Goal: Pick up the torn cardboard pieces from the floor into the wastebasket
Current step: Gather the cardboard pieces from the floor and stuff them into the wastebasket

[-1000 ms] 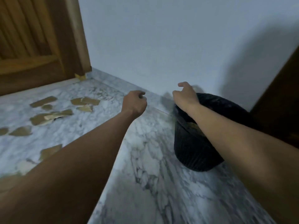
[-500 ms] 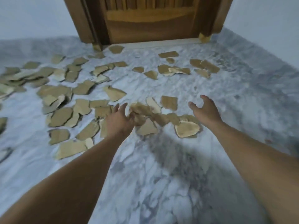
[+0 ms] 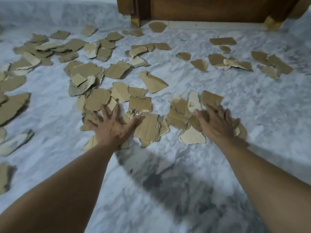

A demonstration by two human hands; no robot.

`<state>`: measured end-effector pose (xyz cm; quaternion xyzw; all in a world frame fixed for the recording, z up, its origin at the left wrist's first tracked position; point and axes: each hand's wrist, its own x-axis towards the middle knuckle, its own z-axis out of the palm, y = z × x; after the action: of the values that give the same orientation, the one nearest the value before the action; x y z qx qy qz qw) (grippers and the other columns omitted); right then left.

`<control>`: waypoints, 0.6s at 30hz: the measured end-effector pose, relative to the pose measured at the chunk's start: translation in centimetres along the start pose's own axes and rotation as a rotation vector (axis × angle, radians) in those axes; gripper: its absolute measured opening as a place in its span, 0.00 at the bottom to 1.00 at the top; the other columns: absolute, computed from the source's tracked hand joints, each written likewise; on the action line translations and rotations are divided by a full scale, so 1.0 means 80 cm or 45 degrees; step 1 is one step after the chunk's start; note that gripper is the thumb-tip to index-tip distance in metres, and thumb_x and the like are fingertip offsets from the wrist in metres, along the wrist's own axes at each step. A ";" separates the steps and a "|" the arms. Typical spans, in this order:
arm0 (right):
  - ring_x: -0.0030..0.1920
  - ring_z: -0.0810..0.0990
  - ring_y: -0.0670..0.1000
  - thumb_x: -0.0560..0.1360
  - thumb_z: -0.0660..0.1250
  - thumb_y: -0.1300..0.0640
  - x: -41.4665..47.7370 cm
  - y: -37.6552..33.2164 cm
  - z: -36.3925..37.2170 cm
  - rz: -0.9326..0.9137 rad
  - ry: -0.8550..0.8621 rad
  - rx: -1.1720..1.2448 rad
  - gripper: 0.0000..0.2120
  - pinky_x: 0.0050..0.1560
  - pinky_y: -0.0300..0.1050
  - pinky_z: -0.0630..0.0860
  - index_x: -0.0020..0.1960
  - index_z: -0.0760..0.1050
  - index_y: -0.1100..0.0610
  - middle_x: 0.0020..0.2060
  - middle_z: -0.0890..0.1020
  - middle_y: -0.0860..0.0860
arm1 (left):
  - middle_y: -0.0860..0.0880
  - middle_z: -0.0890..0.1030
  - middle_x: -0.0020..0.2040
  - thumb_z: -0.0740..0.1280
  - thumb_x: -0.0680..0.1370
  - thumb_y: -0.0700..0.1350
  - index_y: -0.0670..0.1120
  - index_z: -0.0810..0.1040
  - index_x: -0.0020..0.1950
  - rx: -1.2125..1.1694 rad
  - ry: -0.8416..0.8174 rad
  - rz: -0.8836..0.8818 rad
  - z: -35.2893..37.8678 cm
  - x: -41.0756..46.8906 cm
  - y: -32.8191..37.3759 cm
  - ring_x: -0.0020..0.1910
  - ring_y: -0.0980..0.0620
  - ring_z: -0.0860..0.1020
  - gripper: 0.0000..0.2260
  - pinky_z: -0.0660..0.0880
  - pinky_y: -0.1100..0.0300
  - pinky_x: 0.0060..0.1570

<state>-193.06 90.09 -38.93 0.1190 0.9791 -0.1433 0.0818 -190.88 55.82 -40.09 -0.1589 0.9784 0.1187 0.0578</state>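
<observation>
Torn cardboard pieces lie scattered across a grey-veined marble floor, flat brown scraps with ragged edges, some pale on the peeled face and some showing corrugated ribs. They spread from the left edge to the right, thickest at left and centre, reaching back to a wooden door at the top. Their long axes run every way, with no common direction. The left hand is spread wide, fingers apart, palm down on a cluster of pieces, thumb resting on a ribbed scrap whose long side runs away from the camera. The right hand, grip open and slightly blurred, lies over a second cluster just right of it. The wastebasket is out of view.
</observation>
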 end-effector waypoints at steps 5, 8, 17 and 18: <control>0.78 0.59 0.55 0.76 0.44 0.28 0.001 -0.077 0.029 -0.304 0.052 0.115 0.30 0.76 0.65 0.46 0.70 0.70 0.39 0.77 0.64 0.48 | 0.45 0.53 0.83 0.43 0.67 0.84 0.62 0.48 0.81 -0.149 0.093 0.145 0.010 -0.011 0.039 0.81 0.35 0.48 0.47 0.44 0.31 0.75; 0.79 0.59 0.57 0.79 0.53 0.30 -0.001 -0.105 0.020 -0.322 0.128 0.206 0.28 0.75 0.61 0.52 0.74 0.67 0.42 0.78 0.62 0.50 | 0.41 0.62 0.78 0.50 0.66 0.84 0.60 0.55 0.79 -0.248 0.294 0.097 -0.003 0.003 0.031 0.80 0.37 0.51 0.47 0.47 0.31 0.75; 0.82 0.42 0.57 0.72 0.36 0.21 -0.002 -0.133 0.042 -0.117 -0.037 0.315 0.44 0.78 0.66 0.39 0.82 0.44 0.41 0.83 0.47 0.50 | 0.46 0.50 0.83 0.41 0.68 0.82 0.52 0.48 0.83 -0.247 0.048 0.049 0.002 0.036 0.010 0.82 0.42 0.46 0.51 0.41 0.39 0.78; 0.82 0.44 0.56 0.76 0.41 0.24 -0.004 -0.153 0.048 -0.147 -0.079 0.432 0.40 0.78 0.64 0.41 0.82 0.47 0.41 0.83 0.49 0.48 | 0.46 0.53 0.83 0.40 0.70 0.81 0.50 0.51 0.83 -0.320 0.058 0.071 0.004 0.031 0.021 0.82 0.43 0.48 0.50 0.42 0.42 0.78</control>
<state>-195.44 77.50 -39.31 0.0704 0.9430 -0.3146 0.0822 -193.75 56.69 -40.43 -0.1402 0.9610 0.2382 0.0119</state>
